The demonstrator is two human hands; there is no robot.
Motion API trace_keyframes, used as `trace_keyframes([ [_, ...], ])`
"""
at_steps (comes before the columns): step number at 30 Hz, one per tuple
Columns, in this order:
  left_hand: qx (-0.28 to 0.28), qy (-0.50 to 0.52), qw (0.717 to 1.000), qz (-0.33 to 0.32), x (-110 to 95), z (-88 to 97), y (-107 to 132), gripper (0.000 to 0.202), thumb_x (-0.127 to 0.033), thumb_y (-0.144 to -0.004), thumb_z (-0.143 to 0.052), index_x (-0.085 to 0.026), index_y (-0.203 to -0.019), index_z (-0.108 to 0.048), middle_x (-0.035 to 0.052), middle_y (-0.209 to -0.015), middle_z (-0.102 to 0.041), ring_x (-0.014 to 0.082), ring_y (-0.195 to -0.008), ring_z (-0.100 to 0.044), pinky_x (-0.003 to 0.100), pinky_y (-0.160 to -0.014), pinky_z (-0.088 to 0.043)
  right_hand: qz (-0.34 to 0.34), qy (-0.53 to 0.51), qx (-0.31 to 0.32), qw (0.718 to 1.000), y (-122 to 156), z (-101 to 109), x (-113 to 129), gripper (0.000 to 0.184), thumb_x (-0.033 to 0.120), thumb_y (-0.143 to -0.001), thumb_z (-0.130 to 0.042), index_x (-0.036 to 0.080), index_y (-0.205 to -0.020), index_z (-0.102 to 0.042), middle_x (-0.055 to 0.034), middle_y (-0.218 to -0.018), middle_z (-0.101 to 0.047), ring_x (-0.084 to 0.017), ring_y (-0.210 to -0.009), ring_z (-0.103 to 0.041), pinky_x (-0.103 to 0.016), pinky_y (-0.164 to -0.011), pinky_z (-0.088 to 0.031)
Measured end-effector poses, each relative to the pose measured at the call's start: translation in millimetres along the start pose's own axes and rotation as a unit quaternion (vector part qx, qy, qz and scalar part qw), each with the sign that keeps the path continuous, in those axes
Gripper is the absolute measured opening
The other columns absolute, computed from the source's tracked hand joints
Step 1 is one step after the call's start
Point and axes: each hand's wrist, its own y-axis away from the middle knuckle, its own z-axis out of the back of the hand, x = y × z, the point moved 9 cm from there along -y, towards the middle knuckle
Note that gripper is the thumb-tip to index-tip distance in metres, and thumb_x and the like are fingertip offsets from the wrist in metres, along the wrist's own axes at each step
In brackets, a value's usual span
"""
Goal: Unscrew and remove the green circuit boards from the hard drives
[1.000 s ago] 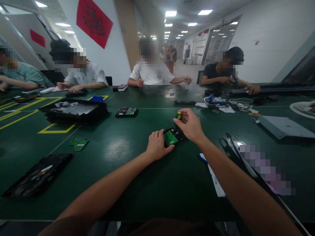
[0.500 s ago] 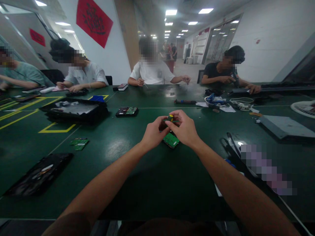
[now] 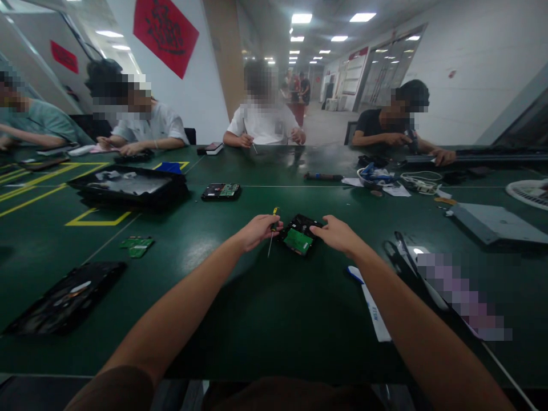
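Observation:
A hard drive (image 3: 299,241) with a green circuit board on its upper face lies on the table in front of me. My left hand (image 3: 260,231) is closed around a screwdriver (image 3: 274,220) with a yellow and black handle, its thin shaft slanting down. The fingertips of that hand are close to the drive's left edge; whether they touch it I cannot tell. At the right edge, my right hand (image 3: 338,233) has the drive's corner between thumb and fingers, the thumb on top. Part of the fingers is hidden.
Another drive (image 3: 221,192) lies farther back, near a black tray (image 3: 128,185). At left are a green circuit board (image 3: 137,246) and a dark panel (image 3: 66,299). A blue-and-white tool (image 3: 371,302) and a grey metal case (image 3: 500,221) lie right. Several people sit across the table.
My hands have moved apart from above the drive. The screwdriver has gone left and down in my left hand, while my right hand has come to the drive's right edge.

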Motion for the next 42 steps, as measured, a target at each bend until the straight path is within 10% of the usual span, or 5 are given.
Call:
trace_keyframes([
  [9,0.066,-0.08,0.993,0.062,-5.1,-4.0,13.1,0.036,-0.051,-0.088,-0.068,-0.015,-0.094,-0.066,0.0174,-0.1,-0.076,0.0284,-0.089,-0.075,0.044,-0.083,-0.06,0.112,-0.166,-0.006,0.98,-30.1,-15.8,27.0,0.052,0.038,-0.094,-0.062,0.017,-0.14,-0.053,-0.0161,-0.132,-0.068,-0.023,-0.112,-0.069,-0.036,-0.09,-0.057],
  [18,-0.079,-0.067,0.982,-0.16,-13.8,30.8,-19.0,0.036,-0.051,-0.088,-0.06,-0.016,-0.088,-0.069,0.0141,-0.133,-0.068,0.0272,-0.131,-0.058,0.041,-0.109,-0.045,0.19,0.113,-0.093,0.971,24.1,-19.7,48.0,0.05,0.057,-0.089,-0.066,0.021,-0.123,-0.07,-0.0159,-0.121,-0.063,-0.031,-0.114,-0.062,-0.047,-0.1,-0.051],
  [27,-0.015,0.002,0.986,-0.169,-3.2,14.3,-26.3,0.035,-0.05,-0.088,-0.062,-0.016,-0.088,-0.069,0.0163,-0.134,-0.068,0.0276,-0.134,-0.057,0.042,-0.113,-0.04,0.19,0.179,-0.082,0.962,27.5,-39.1,50.3,0.044,0.057,-0.093,-0.058,0.021,-0.114,-0.073,-0.0149,-0.121,-0.064,-0.03,-0.112,-0.063,-0.047,-0.098,-0.052],
  [42,-0.123,-0.159,0.971,-0.132,-2.7,28.4,-3.2,0.042,-0.057,-0.093,-0.053,-0.018,-0.098,-0.068,0.0114,-0.111,-0.074,0.0264,-0.106,-0.067,0.039,-0.09,-0.054,0.266,0.155,-0.032,0.951,38.4,-35.0,47.5,0.048,0.045,-0.099,-0.053,0.024,-0.142,-0.061,-0.0139,-0.152,-0.053,-0.036,-0.135,-0.054,-0.055,-0.109,-0.047],
])
